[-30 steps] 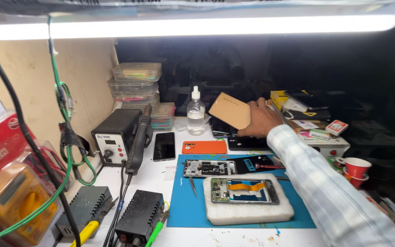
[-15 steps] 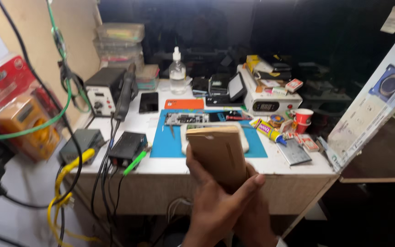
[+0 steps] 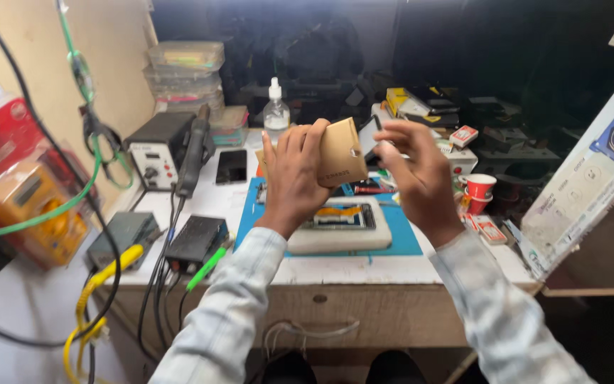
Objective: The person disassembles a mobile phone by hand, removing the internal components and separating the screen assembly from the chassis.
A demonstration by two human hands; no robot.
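Left hand [image 3: 294, 178] grips small brown cardboard box [image 3: 341, 153] above blue mat [image 3: 399, 242]; right hand [image 3: 421, 171] half-curled at box edge, holding dark flat piece, kind unclear. Risk: slip drops box onto opened phone [image 3: 341, 217] beneath

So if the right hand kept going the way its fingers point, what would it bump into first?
Probably the brown cardboard packet held by the left hand. The right hand points left toward it, almost touching, though depth is hard to judge.
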